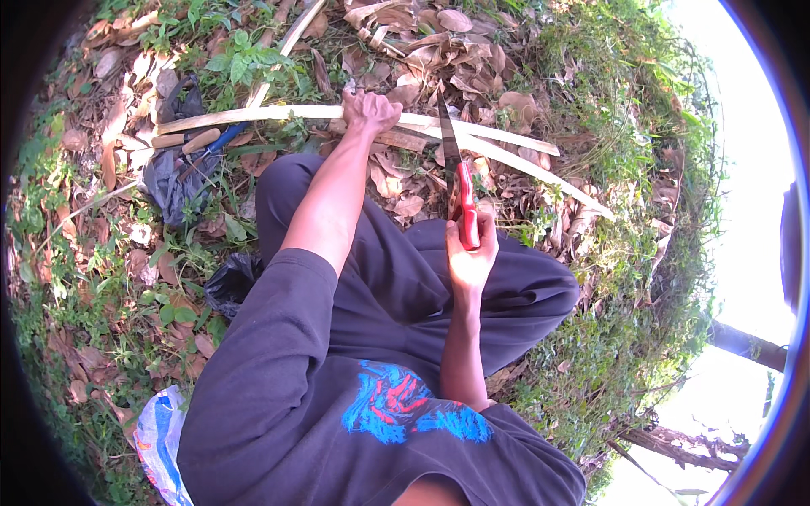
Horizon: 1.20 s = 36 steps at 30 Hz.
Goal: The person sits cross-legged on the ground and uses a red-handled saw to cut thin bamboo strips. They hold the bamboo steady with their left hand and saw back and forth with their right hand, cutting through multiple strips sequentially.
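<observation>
My left hand (369,111) is closed around a long pale strip of wood or bamboo (253,114) that lies crosswise in front of my folded legs. In my right hand (472,244) is the red handle of a pruning saw (463,201). Its dark tapering blade points away from me and crosses the strips to the right of my left hand. Whether the teeth touch the wood, I cannot tell. A second pale strip (548,175) runs under or beside the first and slants toward the near right.
At the left lie tools with wooden handles (187,141) and a blue one (228,137), by a black plastic bag (173,185). Another black bag (232,282) sits beside my left knee. A white and blue packet (160,443) is at lower left. Dry leaves (456,51) and grass cover the ground.
</observation>
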Available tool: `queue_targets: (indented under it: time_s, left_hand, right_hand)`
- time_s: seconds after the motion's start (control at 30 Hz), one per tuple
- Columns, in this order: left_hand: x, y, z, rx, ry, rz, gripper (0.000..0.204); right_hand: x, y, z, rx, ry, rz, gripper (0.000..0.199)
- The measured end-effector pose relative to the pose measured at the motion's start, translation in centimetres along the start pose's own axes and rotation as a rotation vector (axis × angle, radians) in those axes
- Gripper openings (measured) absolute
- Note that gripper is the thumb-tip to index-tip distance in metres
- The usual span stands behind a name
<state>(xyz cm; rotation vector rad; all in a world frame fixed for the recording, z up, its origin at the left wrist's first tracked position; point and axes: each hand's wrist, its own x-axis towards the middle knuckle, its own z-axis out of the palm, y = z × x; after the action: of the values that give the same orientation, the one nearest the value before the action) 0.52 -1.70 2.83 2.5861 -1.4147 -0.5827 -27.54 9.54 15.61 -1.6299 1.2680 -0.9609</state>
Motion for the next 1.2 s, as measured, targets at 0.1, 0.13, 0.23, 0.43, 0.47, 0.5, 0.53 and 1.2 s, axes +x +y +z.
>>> queue_targets:
  time_s: [0.1,0.13,0.23,0.43,0.47,0.5,0.53,1.2]
  left_hand:
    - [-0.1,-0.1,0.1,-0.007,0.003,0.000,0.048]
    - [-0.1,-0.1,0.1,-0.003,0.013,0.000,0.049]
    - [-0.3,-0.1,0.0,0.008,0.029,0.007,0.048]
    - [-0.6,-0.1,-0.3,0.003,0.023,0.015,0.050]
    - [-0.6,-0.1,-0.2,0.003,0.031,0.017,0.050]
    - [-0.6,-0.2,-0.1,0.003,0.039,0.018,0.050]
    - [-0.5,-0.2,0.0,0.009,0.039,0.016,0.048]
    - [-0.5,0.3,-0.3,-0.015,0.010,0.010,0.048]
  right_hand:
    - [-0.8,0.2,-0.5,-0.052,-0.020,0.018,0.012]
    - [-1.0,0.3,-0.6,-0.069,-0.031,0.029,0.010]
    - [-1.7,0.3,-1.1,-0.086,-0.077,0.127,0.014]
    - [-1.7,-0.3,-2.2,0.026,-0.351,0.213,0.023]
    - [-1.7,-0.2,-2.2,0.075,-0.377,0.235,0.022]
    - [-1.7,0.2,-2.1,0.124,-0.403,0.257,0.021]
    - [-1.7,0.7,-2.1,0.172,-0.426,0.277,0.020]
    - [1.6,2.8,0.6,0.053,-0.042,0.313,0.037]
